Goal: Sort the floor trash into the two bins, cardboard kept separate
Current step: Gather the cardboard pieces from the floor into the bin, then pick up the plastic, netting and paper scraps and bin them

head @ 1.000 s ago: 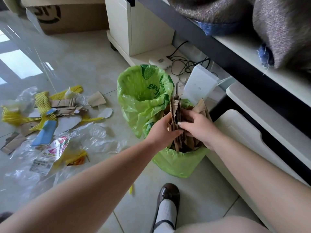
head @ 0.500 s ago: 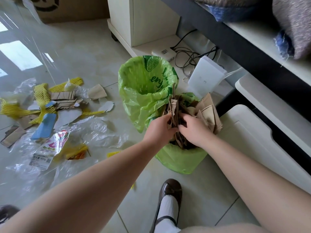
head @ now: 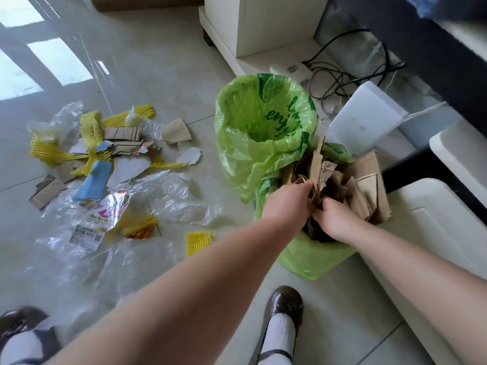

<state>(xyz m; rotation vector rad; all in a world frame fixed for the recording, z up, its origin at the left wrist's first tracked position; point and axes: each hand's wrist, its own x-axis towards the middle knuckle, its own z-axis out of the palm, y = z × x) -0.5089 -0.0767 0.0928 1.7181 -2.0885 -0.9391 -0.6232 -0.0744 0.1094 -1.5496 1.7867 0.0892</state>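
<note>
Two bins lined with green bags stand side by side. The far bin [head: 237, 122] looks hollow inside. The near bin [head: 311, 256] is stuffed with brown cardboard pieces [head: 366, 185]. My left hand [head: 287, 204] and my right hand [head: 333, 218] are both at the near bin's mouth, fingers closed around torn cardboard strips [head: 320, 167] that stick upright. On the floor to the left lies a trash pile: yellow foam netting [head: 89, 125], cardboard scraps [head: 123, 133], a blue card [head: 93, 181], clear plastic film [head: 174, 198] and a printed wrapper [head: 105, 217].
A white cabinet [head: 263, 22] stands behind the bins, with tangled cables [head: 342, 72] and a white box [head: 366, 119] beside it. White furniture [head: 434, 219] hems the right side. My brown shoes [head: 283, 306] stand near the bin. A yellow netting scrap [head: 199, 242] lies close by.
Both hands have pushed the cardboard strips lower into the near bin. The view has tilted down and left, showing more of the floor and my shoes.
</note>
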